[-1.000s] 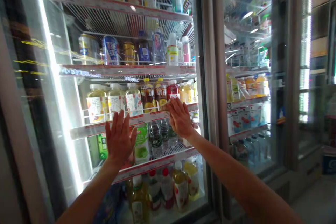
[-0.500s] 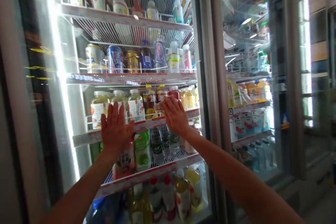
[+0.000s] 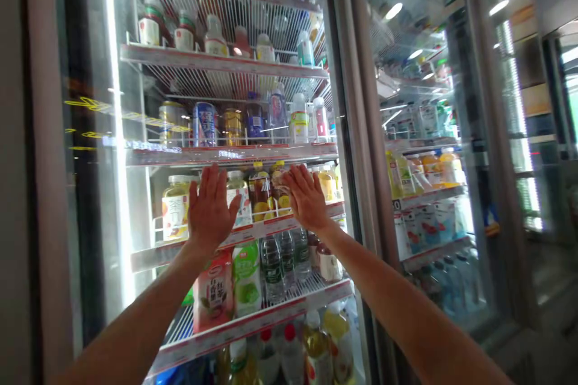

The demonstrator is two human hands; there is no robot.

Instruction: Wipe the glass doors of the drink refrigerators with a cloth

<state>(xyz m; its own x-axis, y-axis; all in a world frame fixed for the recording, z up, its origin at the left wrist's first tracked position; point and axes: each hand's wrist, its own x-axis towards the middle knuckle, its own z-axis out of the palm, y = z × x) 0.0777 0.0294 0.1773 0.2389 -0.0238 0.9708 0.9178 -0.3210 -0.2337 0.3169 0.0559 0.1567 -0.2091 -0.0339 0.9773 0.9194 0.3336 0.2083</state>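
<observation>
My left hand is raised with its fingers stretched upward and the thumb apart, holding nothing. Behind it stand tea bottles with white caps, one pale yellow bottle to its left and another white-labelled bottle to its right. My right hand is up as well, fingers extended and leaning left. Nothing shows in its grip. Dark bottles with yellow caps stand between the two hands. Both hands appear in front of a glass cooler door; whether they touch the glass I cannot tell.
Above is a shelf of cans, among them a blue can. Below stand a pink carton, a green carton and clear water bottles. A metal door frame runs down the right, with another cooler section beyond.
The view has tilted up slightly, so the shelves sit lower in the picture and the top shelf shows more. My left hand has shifted a little up and right; both hands remain flat.
</observation>
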